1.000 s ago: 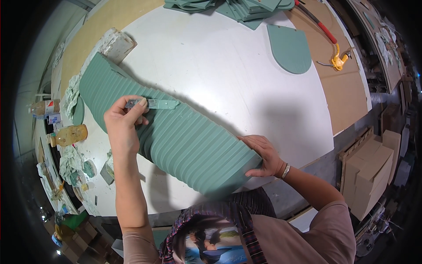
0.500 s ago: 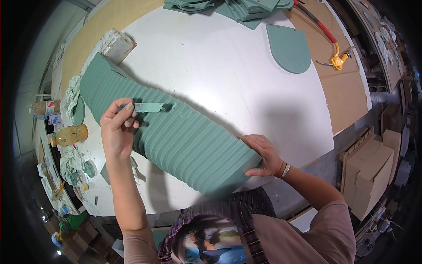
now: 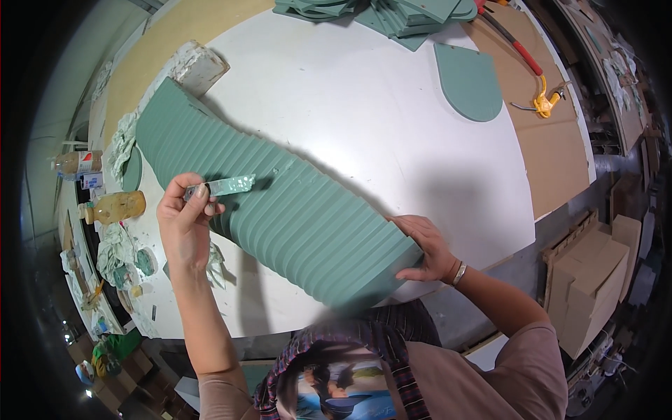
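Note:
A long row of thin green panels (image 3: pixel 301 224), standing on edge and leaning together, lies diagonally across the white table (image 3: pixel 301 87). Over its left part my left hand (image 3: pixel 185 224) pinches a small putty knife (image 3: pixel 232 185) between thumb and fingers. The flat blade points right, and green and whitish smears show on it. Whether the blade touches the panels I cannot tell. At the row's near right end rests my right hand (image 3: pixel 428 248), fingers on the upper edge and thumb against the end panel. A small pale smear marks some panel edges right of the blade.
Behind the row's far end stands a paint-stained white block (image 3: pixel 199 66). Bottles (image 3: pixel 119 207) and crumpled rags (image 3: pixel 117 248) are at the left. A loose green panel (image 3: pixel 469 82), more stacked panels (image 3: pixel 413 21) and a yellow air gun (image 3: pixel 546 103) with red hose lie at the far side.
My left hand has dropped slightly and turned, so the knife blade now tilts upward at its tip. My right hand keeps its hold on the row's end. The whole view has shifted a little.

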Action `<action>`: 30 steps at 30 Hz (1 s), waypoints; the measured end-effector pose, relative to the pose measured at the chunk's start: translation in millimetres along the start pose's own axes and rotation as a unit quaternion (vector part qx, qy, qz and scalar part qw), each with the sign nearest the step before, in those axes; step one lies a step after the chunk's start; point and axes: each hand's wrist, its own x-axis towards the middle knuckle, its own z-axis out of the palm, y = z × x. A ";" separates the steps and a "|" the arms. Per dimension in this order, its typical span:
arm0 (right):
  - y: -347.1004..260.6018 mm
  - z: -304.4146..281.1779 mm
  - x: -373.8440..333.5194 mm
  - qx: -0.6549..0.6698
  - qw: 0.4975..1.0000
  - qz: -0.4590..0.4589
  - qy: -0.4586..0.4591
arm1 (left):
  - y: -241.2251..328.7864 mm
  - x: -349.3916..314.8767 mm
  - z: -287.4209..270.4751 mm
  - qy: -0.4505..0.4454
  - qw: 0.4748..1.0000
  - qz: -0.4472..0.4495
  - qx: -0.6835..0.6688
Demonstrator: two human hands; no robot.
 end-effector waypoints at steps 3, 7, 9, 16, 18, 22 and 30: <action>0.0 0.3 -0.7 0.000 1.000 0.001 0.000 | 1.8 -4.7 7.3 0.012 0.985 0.105 0.133; 0.9 -0.6 -1.8 -0.004 1.000 0.005 -0.002 | 6.9 -15.7 23.1 0.005 0.937 0.185 0.297; 0.7 -0.6 -1.8 -0.004 1.000 0.004 -0.001 | 9.7 -15.9 30.4 -0.063 0.781 0.390 0.484; 0.4 0.7 -2.7 -0.002 1.000 0.004 0.002 | 10.3 -11.8 47.8 -0.090 0.708 0.490 0.501; 0.4 0.4 -2.7 -0.002 1.000 0.006 0.000 | 9.2 -11.2 49.6 -0.092 0.702 0.491 0.507; 0.6 0.3 -2.3 -0.003 1.000 0.006 -0.004 | 5.3 -8.2 49.3 -0.079 0.688 0.507 0.513; 2.4 0.8 -1.9 -0.002 1.000 0.005 -0.001 | 3.7 -14.9 25.0 0.032 0.832 0.385 0.399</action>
